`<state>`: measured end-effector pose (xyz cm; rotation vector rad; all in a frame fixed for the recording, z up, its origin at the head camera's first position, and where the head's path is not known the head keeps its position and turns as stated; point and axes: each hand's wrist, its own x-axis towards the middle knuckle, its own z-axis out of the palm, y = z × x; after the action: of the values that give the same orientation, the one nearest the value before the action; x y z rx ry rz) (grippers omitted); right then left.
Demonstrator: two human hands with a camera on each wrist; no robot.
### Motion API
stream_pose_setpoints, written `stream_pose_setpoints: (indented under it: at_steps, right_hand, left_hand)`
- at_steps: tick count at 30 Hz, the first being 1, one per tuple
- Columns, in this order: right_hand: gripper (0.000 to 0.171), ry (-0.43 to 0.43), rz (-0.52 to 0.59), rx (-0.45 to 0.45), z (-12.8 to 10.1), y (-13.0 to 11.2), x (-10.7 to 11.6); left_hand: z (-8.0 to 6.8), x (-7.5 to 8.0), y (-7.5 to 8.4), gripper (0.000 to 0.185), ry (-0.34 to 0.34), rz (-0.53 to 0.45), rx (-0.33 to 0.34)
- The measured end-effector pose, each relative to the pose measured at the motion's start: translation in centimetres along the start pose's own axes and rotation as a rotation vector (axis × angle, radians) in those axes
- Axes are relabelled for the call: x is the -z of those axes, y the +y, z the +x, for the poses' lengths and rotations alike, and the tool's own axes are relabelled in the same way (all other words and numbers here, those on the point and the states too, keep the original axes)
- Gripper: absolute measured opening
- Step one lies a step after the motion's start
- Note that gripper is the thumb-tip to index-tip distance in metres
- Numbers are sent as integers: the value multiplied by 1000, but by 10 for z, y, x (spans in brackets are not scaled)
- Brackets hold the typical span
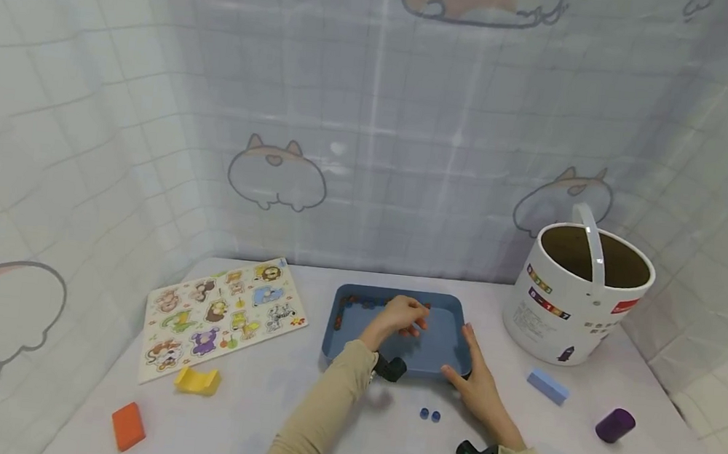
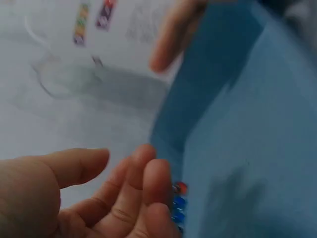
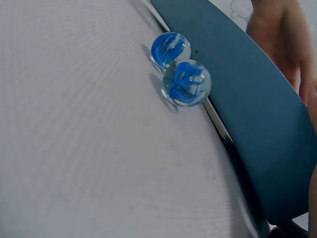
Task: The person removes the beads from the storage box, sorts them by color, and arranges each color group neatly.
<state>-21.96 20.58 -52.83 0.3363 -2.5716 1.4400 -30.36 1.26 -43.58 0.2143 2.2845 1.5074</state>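
Observation:
A blue tray lies in the middle of the table, with small marbles lined along its far and left inner edges. My left hand hovers over the tray's far side, fingers loosely curled with nothing in them. In the left wrist view its fingertips are just short of a red and blue marble. My right hand rests flat against the tray's right front corner, fingers straight along the rim. Two blue glass marbles sit on the table in front of the tray, and they appear close up in the right wrist view.
A white bucket with a handle stands at the back right. An animal puzzle board lies at the left. Loose blocks lie around: yellow, orange, light blue, and a purple cylinder.

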Motion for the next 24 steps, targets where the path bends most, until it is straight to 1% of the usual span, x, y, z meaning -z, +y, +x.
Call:
stream_pose_setpoints:
  at_steps: [2,5,8,11,16,21,24]
  right_hand:
    - [87,4,-1,6,-1,0,-1]
    - [87,11,-5,15,-1,0,-1]
    - [87,18,-6,23,0,-1,-2]
    - [87,20,-7,17,1,-2,-4]
    - [85,22,-2,14,2,-1,-8]
    - [85,25,-10,8,1,1,-7]
    - [85,31,-17,11,1,2,-4]
  left_hand:
    - [12,-1,-3,30,27,-25,25]
    - [26,-5,-6,28,83,-77,58]
    - [34,-7,-10,27,121,-143,74]
    - [38,-9,-12,28,130,-175,83]
    - [45,-12,-13,26,162,-145,100]
    - [52,-16,-13,22,223,-76,118]
    - [56,-19,-13,22,233,-40,115]
